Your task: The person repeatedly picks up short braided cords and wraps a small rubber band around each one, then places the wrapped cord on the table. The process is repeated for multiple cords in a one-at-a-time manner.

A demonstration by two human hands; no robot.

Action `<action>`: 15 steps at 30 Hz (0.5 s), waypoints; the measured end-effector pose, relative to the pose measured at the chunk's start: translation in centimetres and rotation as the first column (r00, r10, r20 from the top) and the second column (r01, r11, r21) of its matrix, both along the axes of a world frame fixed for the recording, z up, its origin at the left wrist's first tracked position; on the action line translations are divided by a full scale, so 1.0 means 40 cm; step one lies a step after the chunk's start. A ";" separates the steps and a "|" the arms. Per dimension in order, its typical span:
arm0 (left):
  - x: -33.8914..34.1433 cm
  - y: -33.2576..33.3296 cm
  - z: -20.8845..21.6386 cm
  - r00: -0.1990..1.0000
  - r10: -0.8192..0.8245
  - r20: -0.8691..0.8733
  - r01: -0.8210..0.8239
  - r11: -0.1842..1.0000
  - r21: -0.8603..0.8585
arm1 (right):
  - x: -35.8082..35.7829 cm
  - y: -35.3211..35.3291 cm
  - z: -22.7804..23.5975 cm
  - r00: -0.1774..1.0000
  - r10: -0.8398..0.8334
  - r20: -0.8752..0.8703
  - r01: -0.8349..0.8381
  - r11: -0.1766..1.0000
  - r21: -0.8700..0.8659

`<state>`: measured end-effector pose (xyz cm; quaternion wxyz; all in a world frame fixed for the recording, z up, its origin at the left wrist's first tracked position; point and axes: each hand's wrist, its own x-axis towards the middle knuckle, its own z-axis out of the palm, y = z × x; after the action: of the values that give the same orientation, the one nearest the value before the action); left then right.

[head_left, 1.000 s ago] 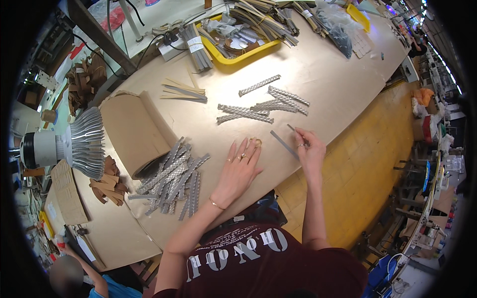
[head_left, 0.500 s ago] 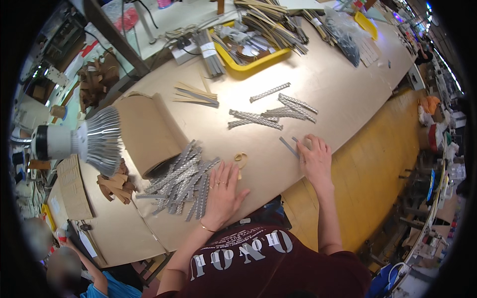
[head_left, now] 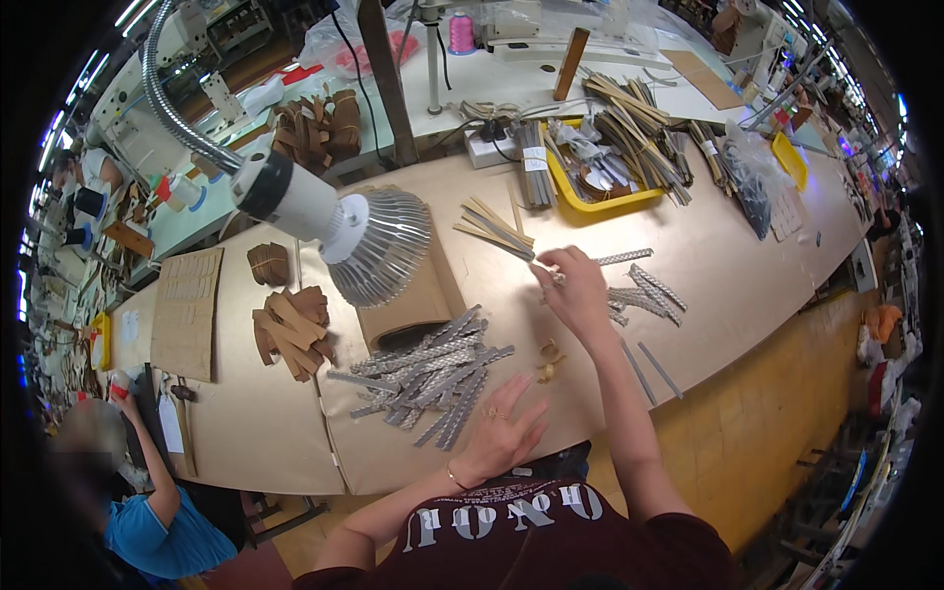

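A broad worktable (head_left: 737,295) covered in smooth tan sheeting bears a heap of grey-and-silver braided strips (head_left: 423,369). The left hand (head_left: 500,433) is beside it, fingers spread, forearm slanting from lower left. The right hand (head_left: 578,293) reaches farther forward, fingers bent, near the ends of thin flat tan and grey strips (head_left: 497,233) — whether it pinches one, I cannot tell. Two narrow flat grey strips (head_left: 660,370) lie right of its forearm.

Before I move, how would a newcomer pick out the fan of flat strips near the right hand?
Find the yellow tray on the table. Just nearer and left, by the right hand, lies the fan of flat strips. They look smooth, mixing tan and gray, unlike the braided gray pieces to their right.
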<state>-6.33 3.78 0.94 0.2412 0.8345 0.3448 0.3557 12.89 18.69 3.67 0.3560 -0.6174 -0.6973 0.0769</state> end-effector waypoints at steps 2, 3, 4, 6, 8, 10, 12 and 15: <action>-0.015 -0.005 0.008 1.000 0.008 -0.015 -0.008 1.000 0.009 | -0.040 0.080 -0.027 0.988 -0.040 0.149 0.049 0.997 -0.058; -0.023 -0.006 0.013 0.999 0.030 -0.009 -0.030 1.000 0.002 | -0.055 0.110 -0.038 0.972 -0.055 0.229 0.074 0.994 -0.075; -0.031 -0.007 0.021 0.999 0.053 -0.005 -0.053 0.999 -0.002 | -0.068 0.134 -0.047 0.946 -0.072 0.316 0.113 0.987 -0.113; -0.046 -0.001 0.035 0.993 0.112 0.021 -0.112 0.994 -0.007 | -0.077 0.160 -0.056 0.944 -0.071 0.322 0.141 0.970 -0.198; -0.059 0.006 0.049 0.981 0.180 0.068 -0.179 0.984 -0.025 | -0.070 0.158 -0.061 0.953 -0.060 0.296 0.154 0.941 -0.303; -0.068 0.018 0.060 0.966 0.247 0.079 -0.244 0.969 -0.046 | -0.056 0.144 -0.063 0.979 -0.062 0.194 0.119 0.947 -0.298; -0.075 0.038 0.067 0.958 0.274 0.087 -0.270 0.961 -0.055 | -0.038 0.131 -0.060 0.995 -0.086 0.042 0.094 0.951 -0.293; -0.080 0.072 0.080 0.954 0.280 0.105 -0.276 0.960 -0.056 | -0.028 0.117 -0.046 0.986 -0.156 -0.063 0.129 0.943 -0.308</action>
<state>-9.55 6.66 4.15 0.2248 0.7513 0.4519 0.4252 11.77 23.36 1.81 0.2917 -0.7095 -0.6147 0.1834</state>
